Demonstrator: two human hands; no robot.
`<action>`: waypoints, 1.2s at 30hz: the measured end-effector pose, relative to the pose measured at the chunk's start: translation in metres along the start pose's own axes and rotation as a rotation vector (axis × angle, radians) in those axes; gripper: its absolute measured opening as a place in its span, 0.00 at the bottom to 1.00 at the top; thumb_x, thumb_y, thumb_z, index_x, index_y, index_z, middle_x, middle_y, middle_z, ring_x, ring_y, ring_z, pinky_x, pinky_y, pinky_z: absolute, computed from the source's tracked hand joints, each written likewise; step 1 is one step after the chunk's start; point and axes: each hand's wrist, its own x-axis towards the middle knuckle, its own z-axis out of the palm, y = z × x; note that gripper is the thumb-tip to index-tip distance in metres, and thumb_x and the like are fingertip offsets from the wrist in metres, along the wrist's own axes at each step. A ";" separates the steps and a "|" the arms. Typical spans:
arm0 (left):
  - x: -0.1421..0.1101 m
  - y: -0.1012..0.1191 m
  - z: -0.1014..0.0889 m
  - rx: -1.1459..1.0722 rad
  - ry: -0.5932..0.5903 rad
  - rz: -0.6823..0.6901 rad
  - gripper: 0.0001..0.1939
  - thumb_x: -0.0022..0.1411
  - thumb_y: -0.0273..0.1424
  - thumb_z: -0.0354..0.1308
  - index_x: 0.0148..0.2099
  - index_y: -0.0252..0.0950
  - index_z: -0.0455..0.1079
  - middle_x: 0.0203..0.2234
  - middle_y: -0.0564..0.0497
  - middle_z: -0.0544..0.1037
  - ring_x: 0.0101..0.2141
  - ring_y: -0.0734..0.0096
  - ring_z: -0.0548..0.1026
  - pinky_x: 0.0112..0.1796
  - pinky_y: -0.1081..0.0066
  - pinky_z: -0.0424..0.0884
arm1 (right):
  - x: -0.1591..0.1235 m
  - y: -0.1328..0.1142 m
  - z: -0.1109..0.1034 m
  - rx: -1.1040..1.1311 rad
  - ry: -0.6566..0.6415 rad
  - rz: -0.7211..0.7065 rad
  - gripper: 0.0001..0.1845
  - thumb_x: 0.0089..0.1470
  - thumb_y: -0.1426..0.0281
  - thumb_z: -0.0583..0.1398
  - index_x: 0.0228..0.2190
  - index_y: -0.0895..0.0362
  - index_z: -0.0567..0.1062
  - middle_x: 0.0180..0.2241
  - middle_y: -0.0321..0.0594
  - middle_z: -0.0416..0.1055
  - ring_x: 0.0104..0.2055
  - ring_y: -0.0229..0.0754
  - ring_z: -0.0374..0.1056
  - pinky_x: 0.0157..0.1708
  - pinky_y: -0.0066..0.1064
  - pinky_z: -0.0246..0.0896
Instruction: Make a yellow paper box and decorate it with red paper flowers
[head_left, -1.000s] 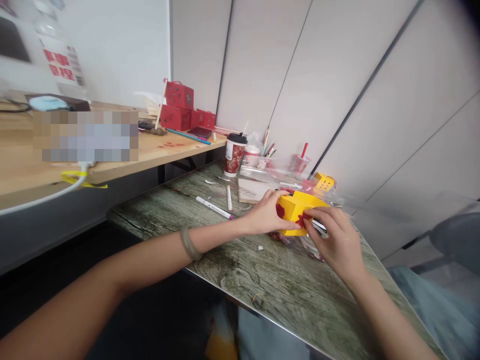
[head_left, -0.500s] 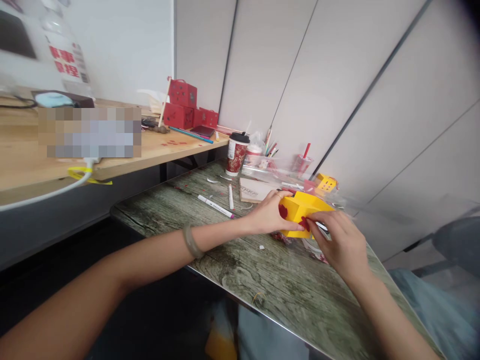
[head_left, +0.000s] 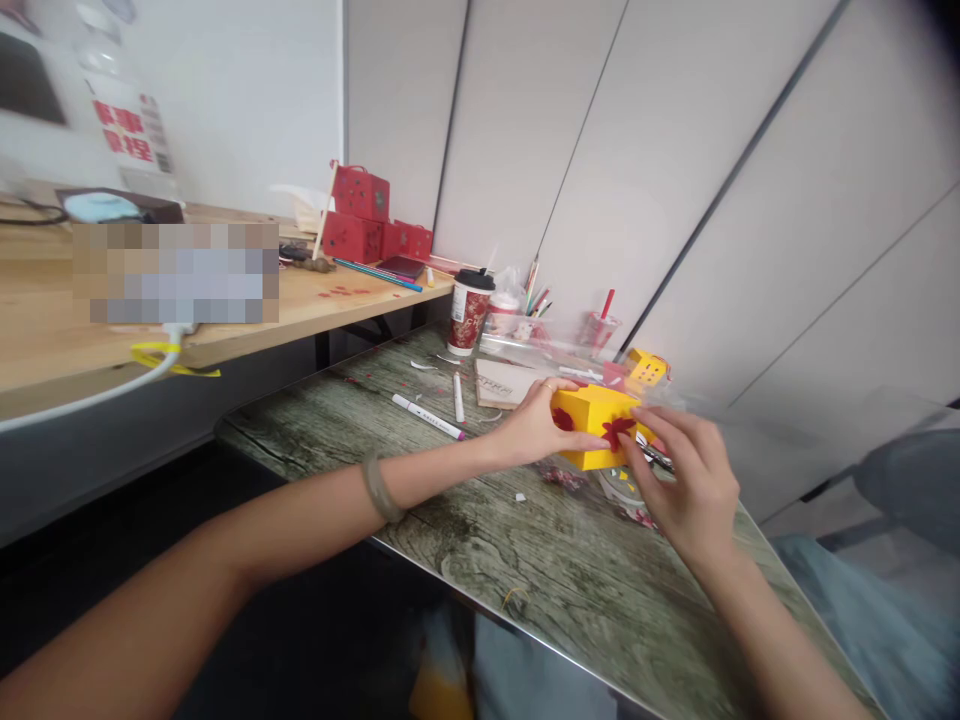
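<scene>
Over the table, my left hand [head_left: 541, 422] is closed around the left side of a yellow paper box [head_left: 598, 458], its thumb along the front. A dark red flower-shaped cutout [head_left: 616, 432] lies on the box's front face. Another red cutout [head_left: 562, 419] shows on the left face, partly behind my fingers. My right hand [head_left: 679, 480] pinches the box's right edge beside the flower, with fingertips above and thumb below. Just behind the right fingers, the metal blades of what look like scissors [head_left: 654, 452] show in part.
A white marker with a purple end [head_left: 427, 416], another white marker [head_left: 458, 397] and a pale wooden block [head_left: 499, 383] lie left of the box. Farther back stand a red paper cup [head_left: 471, 310] and a second yellow box [head_left: 646, 368]. Red boxes [head_left: 354, 237] sit on the wooden desk [head_left: 360, 295].
The yellow box has turned slightly and its top looks more closed. My right fingers have drawn off the flower toward the box's right edge, showing more of the cutout.
</scene>
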 end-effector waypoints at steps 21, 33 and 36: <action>-0.011 0.018 0.005 0.147 0.203 0.230 0.42 0.37 0.40 0.69 0.50 0.37 0.49 0.47 0.44 0.54 0.50 0.58 0.60 0.49 0.56 0.64 | 0.003 -0.007 -0.012 -0.291 -0.040 -0.230 0.20 0.44 0.74 0.64 0.42 0.59 0.69 0.33 0.45 0.75 0.35 0.46 0.67 0.34 0.34 0.62; -0.014 0.016 0.009 0.152 0.250 0.200 0.41 0.39 0.41 0.69 0.49 0.40 0.47 0.47 0.46 0.55 0.51 0.58 0.60 0.51 0.55 0.61 | 0.002 -0.011 -0.008 -0.217 -0.032 -0.180 0.19 0.47 0.73 0.62 0.43 0.57 0.69 0.34 0.45 0.74 0.36 0.45 0.68 0.35 0.35 0.64; -0.014 0.014 0.009 0.140 0.262 0.231 0.41 0.39 0.42 0.69 0.48 0.40 0.47 0.46 0.46 0.54 0.51 0.58 0.60 0.50 0.56 0.63 | 0.003 -0.013 -0.008 -0.175 -0.019 -0.132 0.17 0.46 0.73 0.63 0.41 0.56 0.69 0.34 0.45 0.74 0.35 0.45 0.67 0.34 0.35 0.64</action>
